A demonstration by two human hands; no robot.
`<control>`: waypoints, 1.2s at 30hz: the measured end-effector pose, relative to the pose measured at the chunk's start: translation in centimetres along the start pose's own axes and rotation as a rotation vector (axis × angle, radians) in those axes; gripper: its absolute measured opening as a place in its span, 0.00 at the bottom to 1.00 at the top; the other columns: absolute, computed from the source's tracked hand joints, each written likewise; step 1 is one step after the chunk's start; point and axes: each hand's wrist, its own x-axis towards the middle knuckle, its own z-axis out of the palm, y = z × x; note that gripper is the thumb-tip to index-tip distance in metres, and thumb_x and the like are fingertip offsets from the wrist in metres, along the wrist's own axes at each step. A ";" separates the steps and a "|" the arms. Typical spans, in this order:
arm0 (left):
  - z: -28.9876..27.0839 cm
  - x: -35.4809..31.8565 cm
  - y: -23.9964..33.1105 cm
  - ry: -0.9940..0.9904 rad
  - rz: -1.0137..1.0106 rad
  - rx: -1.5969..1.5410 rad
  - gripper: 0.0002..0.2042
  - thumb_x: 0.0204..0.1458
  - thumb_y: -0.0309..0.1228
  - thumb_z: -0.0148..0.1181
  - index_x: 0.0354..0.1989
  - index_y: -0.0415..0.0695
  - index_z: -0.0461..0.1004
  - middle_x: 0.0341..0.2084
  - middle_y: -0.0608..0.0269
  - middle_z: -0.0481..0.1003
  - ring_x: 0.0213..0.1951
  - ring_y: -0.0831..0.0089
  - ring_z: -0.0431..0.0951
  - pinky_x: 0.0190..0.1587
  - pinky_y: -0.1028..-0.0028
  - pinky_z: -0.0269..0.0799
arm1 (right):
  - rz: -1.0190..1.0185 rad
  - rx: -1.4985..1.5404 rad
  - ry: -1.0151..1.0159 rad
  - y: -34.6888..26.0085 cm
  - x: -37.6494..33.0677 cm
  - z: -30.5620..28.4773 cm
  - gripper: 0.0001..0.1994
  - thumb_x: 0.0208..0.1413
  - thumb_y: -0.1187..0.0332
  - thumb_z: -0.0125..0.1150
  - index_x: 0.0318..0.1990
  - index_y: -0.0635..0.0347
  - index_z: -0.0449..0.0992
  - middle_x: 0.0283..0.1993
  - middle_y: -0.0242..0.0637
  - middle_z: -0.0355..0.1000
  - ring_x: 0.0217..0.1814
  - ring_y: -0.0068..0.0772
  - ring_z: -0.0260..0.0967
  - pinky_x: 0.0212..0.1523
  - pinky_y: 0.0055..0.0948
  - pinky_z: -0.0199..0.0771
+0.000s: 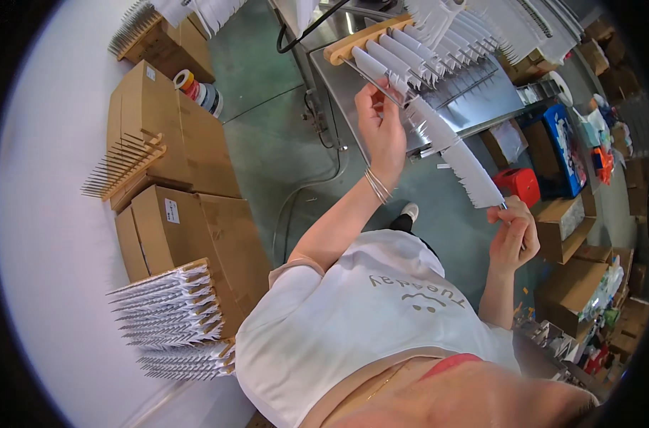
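Observation:
A long white strip with a jagged, fringed edge [474, 167] slants between my two hands, on what looks like a thin metal rod. My right hand [513, 232] grips the rod's near end, fingers closed. My left hand [381, 128] pinches at the strip's far end, beside another metal rod of the rack; exactly what lies between its fingers is partly hidden. Just beyond it, a wooden bar [360, 41] carries a row of metal rods with similar white fringed pieces [396, 55]. This rack rests on a steel table [481, 100].
Stacked cardboard boxes [203, 150] line the left wall, bearing a wooden bar with bare rods [135, 167]. Bundled white fringed rods [171, 303] sit lower left. To the right are a red stool [518, 185], a blue crate [563, 153] and open cartons [570, 285]. A hose [278, 207] crosses the floor.

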 end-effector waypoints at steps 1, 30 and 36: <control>0.0 0.0 -0.1 0.000 0.003 -0.011 0.09 0.56 0.28 0.49 0.43 0.40 0.66 0.36 0.67 0.67 0.34 0.81 0.65 0.39 0.80 0.62 | 0.000 0.001 0.005 0.0 -0.1 -0.2 0.18 0.62 0.61 0.44 0.30 0.71 0.71 0.29 0.45 0.69 0.27 0.31 0.61 0.27 0.27 0.60; 20.6 -18.9 -7.2 -0.993 -1.278 -0.048 0.11 0.51 0.32 0.51 0.27 0.35 0.73 0.27 0.57 0.75 0.30 0.75 0.71 0.37 0.78 0.66 | -0.191 -0.606 -0.506 -7.8 -7.3 -12.6 0.09 0.48 0.66 0.60 0.33 0.60 0.71 0.29 0.35 0.66 0.32 0.35 0.64 0.31 0.33 0.63; 27.9 -25.3 -9.6 -1.153 -1.332 0.025 0.08 0.52 0.32 0.51 0.31 0.39 0.71 0.28 0.61 0.74 0.30 0.76 0.73 0.35 0.79 0.69 | 0.354 -0.556 0.685 1.7 -6.3 -28.4 0.08 0.53 0.65 0.57 0.32 0.59 0.74 0.31 0.33 0.70 0.34 0.31 0.64 0.35 0.29 0.63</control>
